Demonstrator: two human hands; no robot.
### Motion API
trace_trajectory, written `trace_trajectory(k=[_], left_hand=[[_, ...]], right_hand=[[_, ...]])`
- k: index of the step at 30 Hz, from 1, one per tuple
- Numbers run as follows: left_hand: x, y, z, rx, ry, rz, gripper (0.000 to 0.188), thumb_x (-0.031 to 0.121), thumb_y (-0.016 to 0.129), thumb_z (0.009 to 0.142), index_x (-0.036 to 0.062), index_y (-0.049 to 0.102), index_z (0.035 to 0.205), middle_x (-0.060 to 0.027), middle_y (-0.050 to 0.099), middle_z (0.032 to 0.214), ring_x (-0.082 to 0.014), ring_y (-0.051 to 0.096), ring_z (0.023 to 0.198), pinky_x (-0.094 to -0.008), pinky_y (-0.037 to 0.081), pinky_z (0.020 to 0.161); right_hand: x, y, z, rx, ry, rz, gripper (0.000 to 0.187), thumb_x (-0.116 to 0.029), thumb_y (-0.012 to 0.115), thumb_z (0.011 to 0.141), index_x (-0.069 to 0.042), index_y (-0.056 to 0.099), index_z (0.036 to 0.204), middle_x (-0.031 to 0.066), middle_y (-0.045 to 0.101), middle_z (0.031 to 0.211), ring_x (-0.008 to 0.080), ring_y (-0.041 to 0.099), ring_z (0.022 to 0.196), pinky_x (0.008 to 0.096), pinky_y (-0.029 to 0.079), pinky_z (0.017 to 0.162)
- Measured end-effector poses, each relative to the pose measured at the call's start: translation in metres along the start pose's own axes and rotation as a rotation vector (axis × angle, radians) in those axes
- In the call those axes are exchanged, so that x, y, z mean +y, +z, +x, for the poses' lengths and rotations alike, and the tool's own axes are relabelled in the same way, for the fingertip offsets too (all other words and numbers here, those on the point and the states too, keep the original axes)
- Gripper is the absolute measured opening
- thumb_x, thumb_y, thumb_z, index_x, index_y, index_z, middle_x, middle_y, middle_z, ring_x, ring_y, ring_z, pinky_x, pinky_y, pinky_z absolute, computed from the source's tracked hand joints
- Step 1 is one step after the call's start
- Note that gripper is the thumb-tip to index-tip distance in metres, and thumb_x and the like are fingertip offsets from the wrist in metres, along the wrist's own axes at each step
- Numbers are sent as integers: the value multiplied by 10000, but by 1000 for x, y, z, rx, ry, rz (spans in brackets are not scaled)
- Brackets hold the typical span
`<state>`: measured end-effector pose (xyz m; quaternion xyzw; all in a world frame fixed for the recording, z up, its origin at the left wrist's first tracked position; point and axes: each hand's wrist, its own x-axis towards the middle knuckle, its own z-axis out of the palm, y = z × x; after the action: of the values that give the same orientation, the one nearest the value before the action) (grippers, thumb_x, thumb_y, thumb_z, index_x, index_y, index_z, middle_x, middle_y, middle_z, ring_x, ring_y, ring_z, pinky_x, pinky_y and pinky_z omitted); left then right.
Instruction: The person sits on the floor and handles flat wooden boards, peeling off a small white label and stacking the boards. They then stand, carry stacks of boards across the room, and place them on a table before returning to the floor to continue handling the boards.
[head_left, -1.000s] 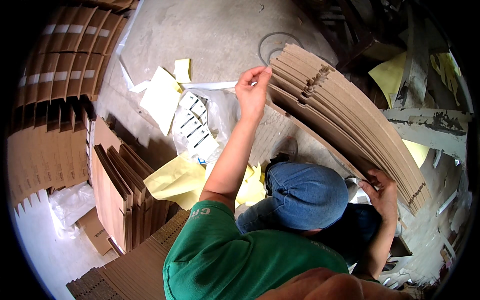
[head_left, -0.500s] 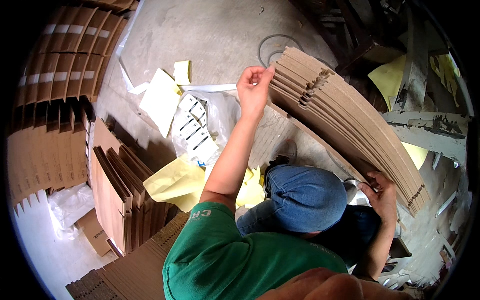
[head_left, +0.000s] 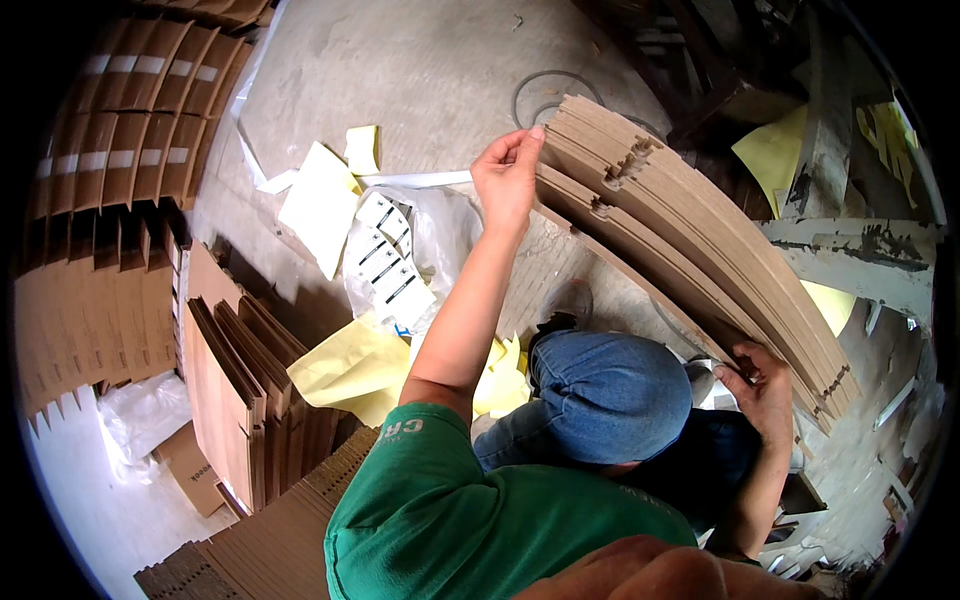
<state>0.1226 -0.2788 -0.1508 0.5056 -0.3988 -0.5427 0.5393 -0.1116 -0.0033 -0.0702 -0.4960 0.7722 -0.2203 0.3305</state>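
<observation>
In front of me a long stack of brown cardboard sheets stands on edge, running from upper middle to lower right, with notches cut along its top edges. My left hand pinches the far-left corner of a sheet between thumb and fingers. A gap separates a few sheets on my side from the thicker bundle behind. At the stack's right end my right hand has thumb and curled fingers closed on the near sheets' edge; its fingertips are partly hidden. My jeans-covered knee is bent between my arms.
Folded cardboard pieces stand at left, beside tall stacks of cardboard dividers. Yellow paper, a label sheet and clear plastic litter the floor. A worn pale frame stands at right, behind the stack.
A gap has widened at the stack's left end as near sheets parted from the rest. My left hand has shifted slightly left; my right hand stays put.
</observation>
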Motion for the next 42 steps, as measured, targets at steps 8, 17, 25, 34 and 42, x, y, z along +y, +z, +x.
trace_trajectory(k=[8, 17, 25, 34, 42], left_hand=[[-5, -4, 0, 0, 5, 30, 248, 150, 693, 752, -37, 646, 909, -24, 596, 754, -75, 494, 663, -202, 407, 648], [-11, -12, 3, -19, 25, 94, 197, 101, 574, 770, 3, 660, 918, -55, 553, 878, -110, 495, 794, -225, 391, 735], [-12, -11, 2, -16, 76, 98, 170, 97, 569, 771, -3, 663, 873, -40, 554, 811, -105, 489, 735, -224, 393, 695], [2, -4, 8, -50, 22, 22, 147, 99, 590, 767, -12, 640, 850, -4, 557, 752, -60, 479, 684, -195, 383, 629], [16, 2, 12, -114, -80, 255, 230, 206, 717, 731, -4, 654, 804, 48, 524, 625, -35, 404, 570, -179, 303, 510]], right_hand=[[-2, -1, -1, -31, 36, 53, 365, -112, 746, 669, 98, 571, 910, 153, 621, 784, 186, 618, 698, 286, 509, 601], [2, -1, -1, -36, 41, 24, 380, -154, 747, 669, 72, 582, 925, 165, 621, 823, 238, 637, 727, 303, 515, 614], [1, 0, 0, -22, 22, 28, 391, -159, 754, 660, 75, 581, 922, 167, 616, 822, 233, 635, 728, 305, 511, 602], [0, -2, 0, -26, 12, 2, 371, -146, 753, 660, 71, 584, 909, 169, 618, 808, 234, 636, 708, 303, 505, 604], [3, -1, -3, -37, 51, 71, 368, -149, 753, 659, 69, 586, 903, 169, 621, 785, 243, 643, 716, 306, 511, 608]])
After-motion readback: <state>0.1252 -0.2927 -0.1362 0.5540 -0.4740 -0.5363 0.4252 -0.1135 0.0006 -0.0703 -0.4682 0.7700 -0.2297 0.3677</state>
